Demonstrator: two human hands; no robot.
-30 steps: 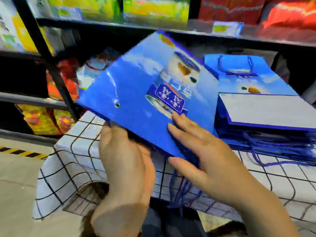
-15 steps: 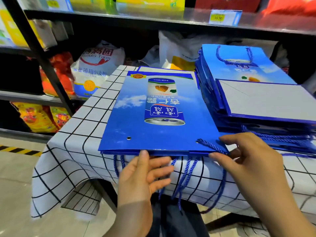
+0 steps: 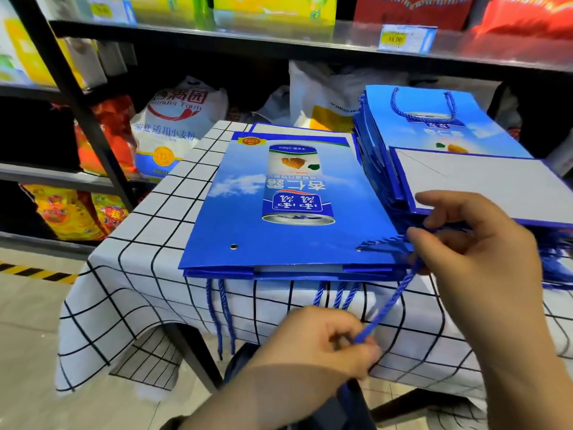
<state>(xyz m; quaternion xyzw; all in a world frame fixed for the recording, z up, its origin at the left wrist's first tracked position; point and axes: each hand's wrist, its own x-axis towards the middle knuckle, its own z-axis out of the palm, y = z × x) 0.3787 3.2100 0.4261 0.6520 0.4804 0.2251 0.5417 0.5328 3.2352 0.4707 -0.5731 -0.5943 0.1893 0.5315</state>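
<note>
Hiding: the right hand (image 3: 474, 243) covers the near right corner of the blue bag (image 3: 291, 206); the bag stack (image 3: 449, 125) runs off frame right.
Blue bag: glossy flat paper, topping a few others at the checked tablecloth's (image 3: 139, 259) near edge.
Cord (image 3: 387, 305): twisted blue rope, taut from the eyelet (image 3: 359, 248) to the left hand (image 3: 325, 342).
Left hand: pinches the cord's lower end.
Right hand: curls round the cord by the eyelet.

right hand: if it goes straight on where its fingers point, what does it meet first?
Likely the top flat bag, near its right eyelet. The right hand pinches the blue cord with fingers pointing left across the bag's near edge. Its height over the paper is unclear, so it might skim above.
</note>
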